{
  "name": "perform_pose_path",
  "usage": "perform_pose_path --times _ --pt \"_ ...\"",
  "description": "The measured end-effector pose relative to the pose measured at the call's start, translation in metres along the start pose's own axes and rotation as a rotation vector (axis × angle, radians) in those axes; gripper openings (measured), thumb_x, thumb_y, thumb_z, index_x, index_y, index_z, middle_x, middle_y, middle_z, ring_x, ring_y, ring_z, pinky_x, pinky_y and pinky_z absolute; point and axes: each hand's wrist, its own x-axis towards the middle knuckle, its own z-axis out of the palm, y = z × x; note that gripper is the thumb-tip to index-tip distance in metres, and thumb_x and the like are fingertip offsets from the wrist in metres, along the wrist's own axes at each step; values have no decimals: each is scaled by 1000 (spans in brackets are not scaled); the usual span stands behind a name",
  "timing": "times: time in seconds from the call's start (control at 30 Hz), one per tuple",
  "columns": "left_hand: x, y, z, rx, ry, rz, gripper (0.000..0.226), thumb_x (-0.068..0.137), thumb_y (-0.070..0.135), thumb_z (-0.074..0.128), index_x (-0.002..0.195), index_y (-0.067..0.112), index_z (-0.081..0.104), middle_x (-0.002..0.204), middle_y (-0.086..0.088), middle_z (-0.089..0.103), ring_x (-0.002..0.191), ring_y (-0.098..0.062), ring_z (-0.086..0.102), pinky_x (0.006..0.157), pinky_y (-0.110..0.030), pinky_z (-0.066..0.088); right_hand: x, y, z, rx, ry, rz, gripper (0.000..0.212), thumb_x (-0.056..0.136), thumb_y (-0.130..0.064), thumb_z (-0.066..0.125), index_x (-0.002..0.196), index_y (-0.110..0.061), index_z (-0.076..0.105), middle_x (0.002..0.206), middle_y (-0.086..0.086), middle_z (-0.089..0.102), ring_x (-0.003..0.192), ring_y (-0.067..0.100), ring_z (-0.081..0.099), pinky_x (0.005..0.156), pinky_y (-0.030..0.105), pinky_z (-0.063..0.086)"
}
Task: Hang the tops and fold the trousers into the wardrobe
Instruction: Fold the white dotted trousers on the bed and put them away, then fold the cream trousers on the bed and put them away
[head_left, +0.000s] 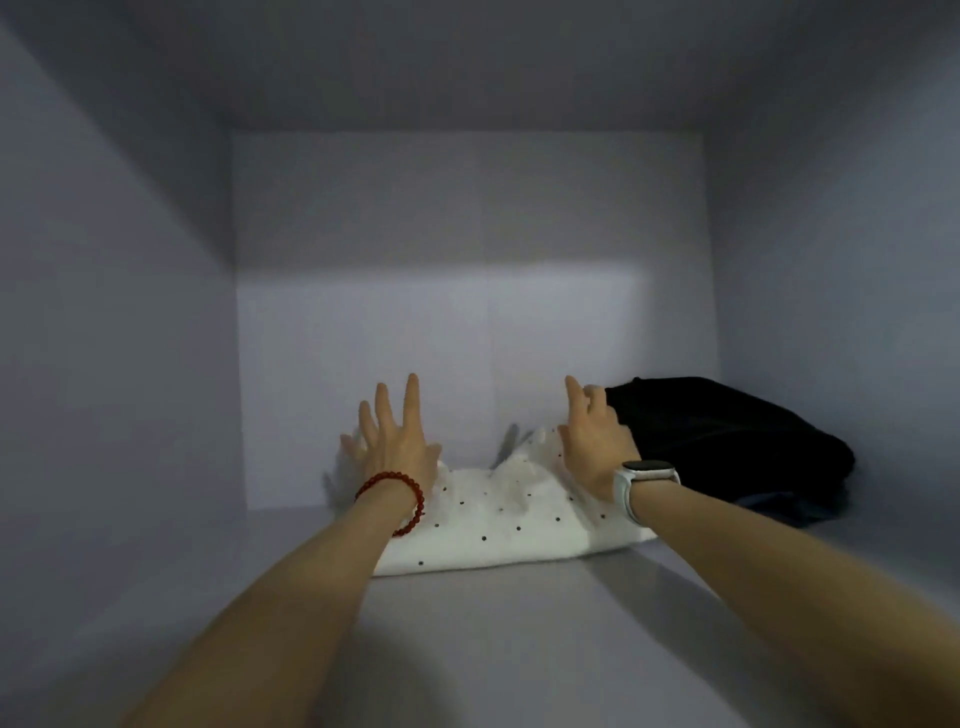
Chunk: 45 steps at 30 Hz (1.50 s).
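Folded white dotted cloth trousers (498, 525) lay lengthwise left to right on the pale shelf (467, 649)
Both hands, left (397, 441) and right (592, 436), rested on them with fingers released, inside a plain grey wardrobe, beside a folded black garment (727, 441)

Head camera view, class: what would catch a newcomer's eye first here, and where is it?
Two bare forearms reach into a pale wardrobe compartment, the left hand and right hand spread open over a folded white garment with dark dots lying mid-shelf. Beside it on the right sits a dark folded garment. A red bead bracelet marks the left wrist, a white-strapped watch the right.
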Motion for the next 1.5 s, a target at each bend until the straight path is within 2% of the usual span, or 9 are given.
perform_pose_path --times 0.13,0.2,0.3,0.5,0.73,0.83,0.93,1.17,1.5 --pt "-2 4 19 129 -313 188 55 98 51 18 148 35 2 158 4 -6 144 -21 -9 114 -52 -8 -8 9 21 -202 -200 -170 49 99 -45 22 146 -30 23 156 3 13 142 29 9 115 49 6" --pt "-18 11 34 76 -584 161 53 96 57 11 146 43 3 157 10 -6 145 -21 -8 114 -53 -6 -23 14 31 -208 -403 -190 53 97 -53 15 147 -37 15 157 -1 11 143 28 6 116 48 3" --pt "-25 10 47 94 -641 91 55 94 61 8 145 46 -1 157 12 -7 145 -22 -7 113 -56 -4 -30 21 45 -144 -594 -143 55 95 -58 8 146 -42 -4 158 -4 -6 145 28 -6 116 45 -2" --pt "-23 12 48 344 -499 48 56 94 58 5 146 41 -4 158 4 -7 144 -27 -7 111 -59 -6 -18 13 57 -206 -594 -124 53 97 -53 9 147 -40 0 158 -2 -2 144 30 -4 115 49 -2" --pt "-33 15 -10 529 -201 328 55 99 37 28 149 30 6 158 -5 1 144 -27 2 111 -60 -5 -16 -3 2 -209 -353 -185 48 99 -38 28 145 -23 25 149 5 29 135 30 29 107 46 28" --pt "-42 13 -52 416 -24 330 46 99 29 35 144 20 29 151 -8 26 135 -25 30 112 -48 15 -40 -20 -34 -75 -177 -276 43 99 -28 33 140 -17 36 143 7 41 128 28 40 102 43 37" --pt "-47 16 -89 159 167 328 38 98 27 38 133 16 46 135 -7 47 114 -25 51 94 -36 39 -54 -32 -58 53 11 -302 38 98 -23 36 133 -15 46 132 6 51 120 25 48 96 42 42" --pt "-138 23 -171 -344 404 234 23 95 19 47 113 13 60 105 0 62 87 -15 55 80 -30 46 -134 -56 -104 453 245 -242 30 94 -15 40 115 -12 61 112 4 65 102 21 59 86 32 47" --pt "-384 39 -188 -648 528 -123 27 97 23 45 122 15 49 101 3 56 91 -17 60 73 -13 41 -350 -52 -131 970 -5 -295 20 94 -10 46 100 -17 63 86 -8 62 83 13 59 69 8 41"
